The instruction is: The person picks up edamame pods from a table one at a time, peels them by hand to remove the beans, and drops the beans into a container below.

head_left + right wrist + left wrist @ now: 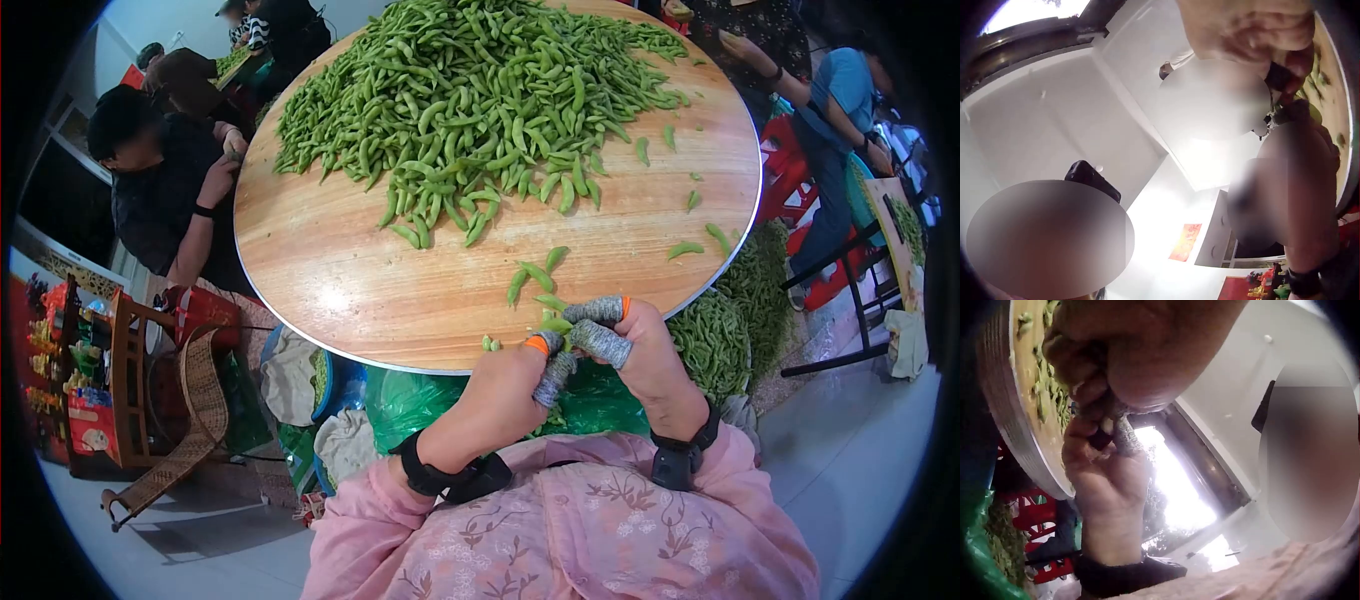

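At the near edge of the round wooden table (330, 270), my two hands meet around a green soybean pod (556, 325). My left hand (500, 392) pinches it from the left, my right hand (648, 362) from the right. Grey knitted wraps with orange bands cover the thumb and finger ends of both hands. The fingers hide part of the pod. Just beyond the fingertips lie a few loose pods (537, 274). A few small pale green beans (490, 344) lie at the table's edge beside my left hand.
A large heap of pods (470, 100) covers the table's far side. Below the edge hangs a green plastic bag (410, 400); more greenery (715, 335) is piled at the right. One person (165, 190) sits at the left, another (850, 110) at the right. A wicker chair (190, 430) stands lower left.
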Demonstrator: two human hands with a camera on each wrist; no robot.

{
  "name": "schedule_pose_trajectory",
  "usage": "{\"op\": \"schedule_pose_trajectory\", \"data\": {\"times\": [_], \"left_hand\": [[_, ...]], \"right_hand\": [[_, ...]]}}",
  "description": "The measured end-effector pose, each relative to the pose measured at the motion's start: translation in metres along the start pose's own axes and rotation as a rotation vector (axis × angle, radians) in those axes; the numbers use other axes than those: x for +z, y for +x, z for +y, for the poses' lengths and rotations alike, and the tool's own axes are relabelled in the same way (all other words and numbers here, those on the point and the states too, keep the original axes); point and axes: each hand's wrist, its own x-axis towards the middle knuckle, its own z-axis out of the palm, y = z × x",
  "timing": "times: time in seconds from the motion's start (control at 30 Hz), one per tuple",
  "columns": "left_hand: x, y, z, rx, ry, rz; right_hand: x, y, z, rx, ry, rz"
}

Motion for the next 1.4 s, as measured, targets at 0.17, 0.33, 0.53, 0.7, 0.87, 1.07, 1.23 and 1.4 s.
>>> {"op": "schedule_pose_trajectory", "data": {"times": [0.17, 0.33, 0.53, 0.7, 0.87, 1.07, 1.23, 1.4], "left_hand": [[0.001, 0.0, -0.003, 0.003, -0.365, 0.206], [0.009, -0.001, -0.005, 0.091, -0.111, 0.257], [0.007, -0.004, -0.001, 0.082, 0.005, 0.244], [0.006, -0.004, 0.0, 0.102, 0.021, 0.247], [0.006, -0.007, -0.003, 0.129, 0.051, 0.227], [0.003, -0.007, -0.001, 0.174, 0.091, 0.255], [0.004, -0.008, -0.001, 0.162, 0.124, 0.233], [0.01, -0.008, -0.003, 0.215, 0.053, 0.278]], "right_hand": [[0.005, -0.007, -0.014, -0.041, -0.052, 0.151], [-0.003, -0.013, -0.007, 0.046, -0.079, -0.048], [0.002, -0.012, -0.004, 0.032, -0.037, -0.052], [0.0, -0.011, -0.002, 0.035, -0.054, -0.077], [0.0, -0.012, 0.001, 0.062, -0.015, -0.085], [0.001, -0.014, -0.001, 0.042, 0.049, -0.112], [0.001, -0.013, -0.001, 0.024, 0.02, -0.125], [0.005, -0.013, -0.002, 0.028, -0.051, -0.079]]}}
